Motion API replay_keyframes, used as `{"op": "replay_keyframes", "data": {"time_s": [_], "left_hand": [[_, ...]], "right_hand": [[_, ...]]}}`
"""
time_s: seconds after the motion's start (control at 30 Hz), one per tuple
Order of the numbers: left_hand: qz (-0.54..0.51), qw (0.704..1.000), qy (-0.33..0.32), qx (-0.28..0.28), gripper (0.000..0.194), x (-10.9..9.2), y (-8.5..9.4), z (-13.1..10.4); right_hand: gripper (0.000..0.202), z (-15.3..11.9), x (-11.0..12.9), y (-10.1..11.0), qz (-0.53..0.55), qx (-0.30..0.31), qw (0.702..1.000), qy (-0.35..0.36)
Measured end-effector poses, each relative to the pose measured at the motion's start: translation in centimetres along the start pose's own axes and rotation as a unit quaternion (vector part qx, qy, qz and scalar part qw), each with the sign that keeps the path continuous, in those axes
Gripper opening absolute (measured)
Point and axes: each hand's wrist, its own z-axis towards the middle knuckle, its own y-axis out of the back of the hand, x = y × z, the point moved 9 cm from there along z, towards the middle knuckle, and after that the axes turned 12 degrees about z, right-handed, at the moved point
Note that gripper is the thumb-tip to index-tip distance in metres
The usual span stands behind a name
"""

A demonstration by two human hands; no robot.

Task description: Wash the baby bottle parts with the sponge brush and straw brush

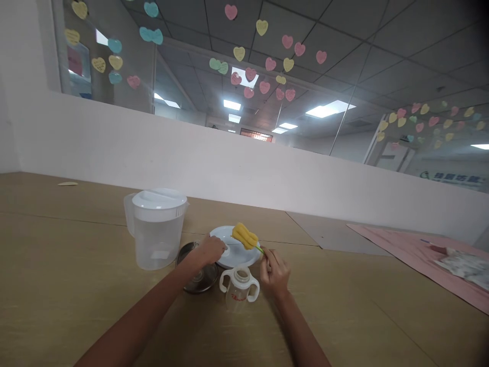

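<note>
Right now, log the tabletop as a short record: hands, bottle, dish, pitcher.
left hand: at left side of pale plate; grip unclear
right hand: holding yellow sponge brush by its green handle
sponge: raised, head over plate in view
bottle: two-handled, upright, mouth uncovered
metal dish: left of bottle, partly hidden by left arm
pitcher: translucent, white lid on, left of dish
</note>
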Motion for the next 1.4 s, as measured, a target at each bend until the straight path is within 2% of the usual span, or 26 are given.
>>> {"op": "replay_keyframes", "data": {"time_s": [0.27, 0.53, 0.7, 0.8, 0.97, 1.07, 1.13, 1.2, 1.33, 1.4], "left_hand": [[0.004, 0.998, -0.01, 0.055, 0.042, 0.9, -1.6, 0.9], [-0.047, 0.995, 0.023, 0.08, 0.041, 1.3, -2.1, 1.7], [-0.1, 0.991, 0.042, 0.075, 0.022, 1.6, -2.2, 1.8], [-0.15, 0.987, 0.03, 0.044, 0.021, 2.0, -0.7, 1.5], [-0.259, 0.964, -0.06, -0.02, 0.035, 1.7, 4.5, -0.3], [-0.38, 0.915, -0.129, -0.036, 0.037, 0.4, 7.6, -1.9], [-0.439, 0.884, -0.153, -0.046, 0.037, -0.3, 8.9, -2.6], [-0.431, 0.887, -0.151, -0.075, 0.036, -0.3, 9.5, -2.8], [-0.317, 0.929, -0.09, -0.165, 0.034, 1.2, 9.4, -2.3], [-0.296, 0.935, -0.067, -0.185, 0.035, 1.8, 9.3, -2.1]], "right_hand": [[0.025, 0.0, 0.1, -0.1, 0.001, 0.0, 1.0, 0.0], [0.026, 0.0, -0.1, -0.3, -0.001, 0.005, 1.0, -0.005], [0.025, -0.3, -0.5, -0.6, 0.0, 0.012, 1.0, -0.012], [0.024, -0.5, -0.9, -0.6, -0.007, 0.009, 1.0, -0.022], [0.025, -0.3, -1.4, -1.1, -0.017, 0.021, 0.999, -0.032], [0.028, 0.0, -1.7, -1.2, -0.033, 0.03, 0.998, -0.039], [0.03, 0.0, -1.6, -1.3, -0.044, 0.046, 0.998, -0.028], [0.032, -0.1, -1.2, -1.4, -0.038, 0.057, 0.998, -0.004], [0.034, -0.5, -0.1, -0.9, -0.003, 0.041, 0.998, 0.037], [0.034, -0.6, 0.2, -0.8, 0.017, 0.034, 0.998, 0.041]]}}
